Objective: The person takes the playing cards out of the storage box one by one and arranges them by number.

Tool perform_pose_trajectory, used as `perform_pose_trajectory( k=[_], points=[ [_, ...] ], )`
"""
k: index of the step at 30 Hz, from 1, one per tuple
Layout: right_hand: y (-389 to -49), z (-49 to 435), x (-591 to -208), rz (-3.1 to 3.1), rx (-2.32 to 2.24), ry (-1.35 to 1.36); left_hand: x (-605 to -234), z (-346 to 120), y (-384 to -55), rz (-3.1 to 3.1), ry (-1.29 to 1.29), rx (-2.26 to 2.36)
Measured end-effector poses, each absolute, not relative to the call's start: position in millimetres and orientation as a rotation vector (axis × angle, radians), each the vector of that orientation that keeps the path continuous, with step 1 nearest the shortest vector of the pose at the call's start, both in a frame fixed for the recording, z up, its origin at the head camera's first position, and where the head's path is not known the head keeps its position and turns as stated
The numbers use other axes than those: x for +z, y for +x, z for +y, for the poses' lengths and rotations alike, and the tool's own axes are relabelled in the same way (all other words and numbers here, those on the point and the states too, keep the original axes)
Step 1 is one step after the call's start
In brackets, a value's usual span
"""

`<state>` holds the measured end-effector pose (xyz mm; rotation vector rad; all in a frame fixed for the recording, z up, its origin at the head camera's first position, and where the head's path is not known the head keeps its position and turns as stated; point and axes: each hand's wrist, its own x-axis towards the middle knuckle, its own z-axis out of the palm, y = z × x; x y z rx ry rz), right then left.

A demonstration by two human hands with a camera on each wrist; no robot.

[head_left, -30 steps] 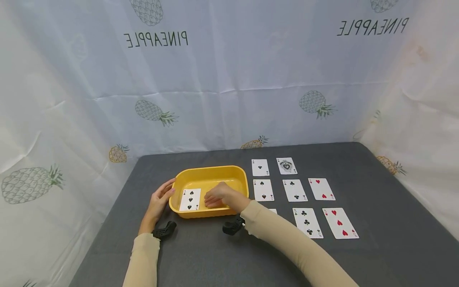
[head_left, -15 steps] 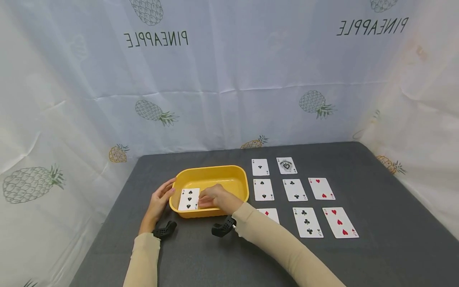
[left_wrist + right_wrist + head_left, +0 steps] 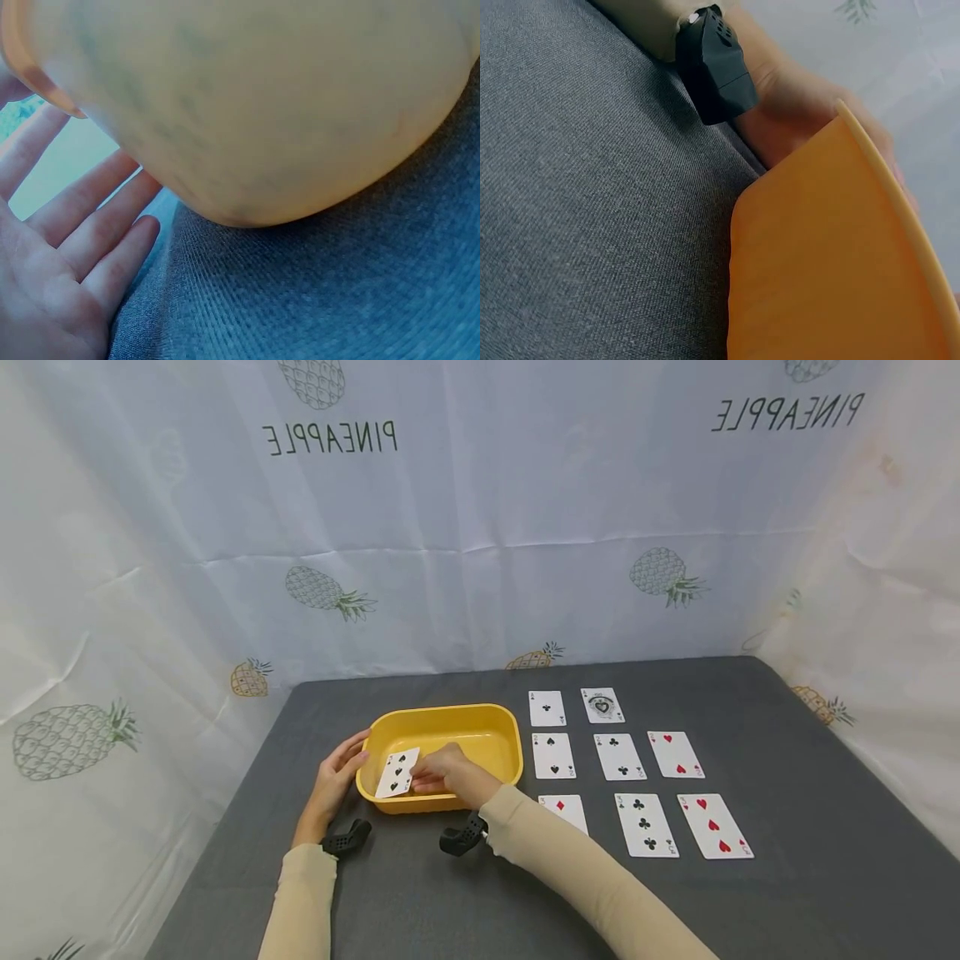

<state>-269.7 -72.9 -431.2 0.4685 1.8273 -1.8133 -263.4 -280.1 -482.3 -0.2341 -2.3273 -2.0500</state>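
Observation:
A yellow plastic tray (image 3: 450,721) stands on the dark table, left of the middle. Inside it, at the left end, is a three of spades playing card (image 3: 395,773), its right edge raised so that it tilts. My right hand (image 3: 455,775) reaches over the near rim and pinches the card by that edge. On the tray's left end my left hand (image 3: 331,783) holds the rim, thumb over the top. In the left wrist view the fingers (image 3: 101,236) lie against the tray's outer wall. The tray's side (image 3: 817,255) hides my right fingertips in the right wrist view.
Right of the tray lie several face-up cards in rows, such as the ace of spades (image 3: 602,705), two of hearts (image 3: 676,754) and three of hearts (image 3: 715,826). My right sleeve (image 3: 585,877) crosses near the three of diamonds (image 3: 566,811). A pineapple-print curtain (image 3: 480,510) surrounds the table.
My right hand has moved left to the three of spades and pinched its edge. The card has gone from flatter to tilted. The left hand stays on the tray.

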Motion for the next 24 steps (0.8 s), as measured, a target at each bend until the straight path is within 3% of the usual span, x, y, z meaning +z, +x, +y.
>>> perform_pose_trajectory(
  k=[24],
  points=[
    [-267,-61,-425,1.835,-1.86,0.381,-484,-281,-263,-2.342,-0.246,-2.016]
  ],
)
